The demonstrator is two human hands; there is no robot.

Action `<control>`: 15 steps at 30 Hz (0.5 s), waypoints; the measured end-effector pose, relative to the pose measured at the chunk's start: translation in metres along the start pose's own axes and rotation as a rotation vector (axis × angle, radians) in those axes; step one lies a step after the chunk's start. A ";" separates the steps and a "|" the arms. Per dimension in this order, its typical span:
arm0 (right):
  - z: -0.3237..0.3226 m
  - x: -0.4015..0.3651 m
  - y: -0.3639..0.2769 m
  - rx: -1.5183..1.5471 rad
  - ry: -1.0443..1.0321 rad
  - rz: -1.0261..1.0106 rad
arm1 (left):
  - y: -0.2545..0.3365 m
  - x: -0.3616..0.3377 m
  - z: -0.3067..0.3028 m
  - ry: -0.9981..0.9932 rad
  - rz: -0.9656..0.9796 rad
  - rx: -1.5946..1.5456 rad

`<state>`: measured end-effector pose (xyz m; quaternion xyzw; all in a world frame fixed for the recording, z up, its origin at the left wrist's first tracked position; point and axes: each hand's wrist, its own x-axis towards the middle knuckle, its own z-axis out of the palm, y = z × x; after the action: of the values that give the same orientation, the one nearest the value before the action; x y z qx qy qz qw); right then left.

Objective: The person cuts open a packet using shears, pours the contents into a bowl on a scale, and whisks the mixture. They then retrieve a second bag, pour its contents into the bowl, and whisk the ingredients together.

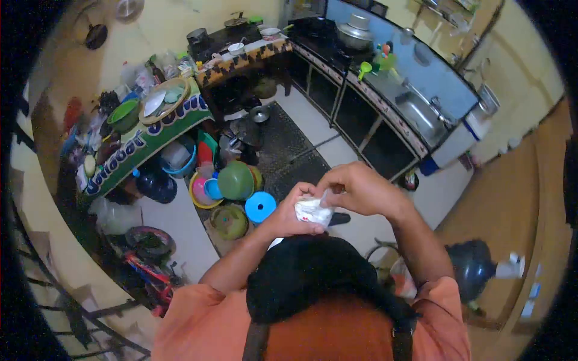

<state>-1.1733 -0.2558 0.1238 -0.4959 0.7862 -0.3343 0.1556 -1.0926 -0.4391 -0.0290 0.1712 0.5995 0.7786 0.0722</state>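
Observation:
A small white packet or cup-like thing point(313, 212) with a few red marks is held in front of my chest. My left hand point(291, 213) is wrapped round it from the left side, fingers behind and thumb near its lower edge. At its upper right edge, my right hand point(355, 189) pinches a whitish, see-through part with thumb and forefinger. The inside of the thing is too unclear to make out. Beyond my left hand, a blue round lid point(261, 207) lies on the floor.
Green basins point(235, 181) and other tubs stand on the floor at the left. A counter with a steel sink point(421, 111) and a pot point(355, 35) runs along the back right. A bannered table point(144, 147) stands left. A dark round bottle point(472, 271) is at the right.

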 end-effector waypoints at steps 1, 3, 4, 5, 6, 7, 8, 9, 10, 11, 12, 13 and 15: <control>-0.015 0.008 0.010 0.109 0.004 0.127 | 0.001 0.017 -0.004 0.029 -0.011 -0.014; -0.041 0.024 0.043 0.168 0.028 0.110 | 0.000 0.050 -0.017 0.080 -0.003 -0.034; -0.051 0.033 0.059 0.244 0.071 0.122 | -0.002 0.066 -0.025 0.107 0.001 -0.026; -0.061 0.045 0.071 0.269 0.024 0.168 | -0.004 0.080 -0.032 0.137 -0.014 0.026; -0.066 0.058 0.082 0.277 -0.002 0.151 | -0.007 0.093 -0.041 0.170 -0.030 0.077; -0.072 0.074 0.094 0.179 0.057 0.060 | -0.012 0.106 -0.054 0.183 -0.108 0.065; -0.073 0.085 0.100 0.081 0.124 -0.038 | -0.015 0.112 -0.061 0.214 -0.099 0.075; -0.077 0.104 0.123 0.020 0.120 -0.133 | -0.020 0.130 -0.074 0.202 -0.023 0.067; -0.082 0.123 0.134 0.026 0.103 -0.160 | -0.021 0.144 -0.088 0.187 0.054 0.062; -0.087 0.142 0.143 0.060 0.051 -0.086 | -0.019 0.154 -0.105 0.191 0.021 0.135; -0.089 0.160 0.154 0.091 0.002 -0.012 | -0.028 0.165 -0.122 0.214 0.025 0.147; -0.090 0.182 0.170 0.041 0.029 -0.122 | -0.039 0.178 -0.141 0.206 0.042 0.062; -0.091 0.227 0.192 0.051 0.043 -0.144 | -0.036 0.203 -0.181 0.178 0.096 -0.080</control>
<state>-1.4597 -0.3683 0.0796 -0.5399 0.7427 -0.3752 0.1269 -1.3491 -0.5293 -0.0677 0.1269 0.5631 0.8165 -0.0118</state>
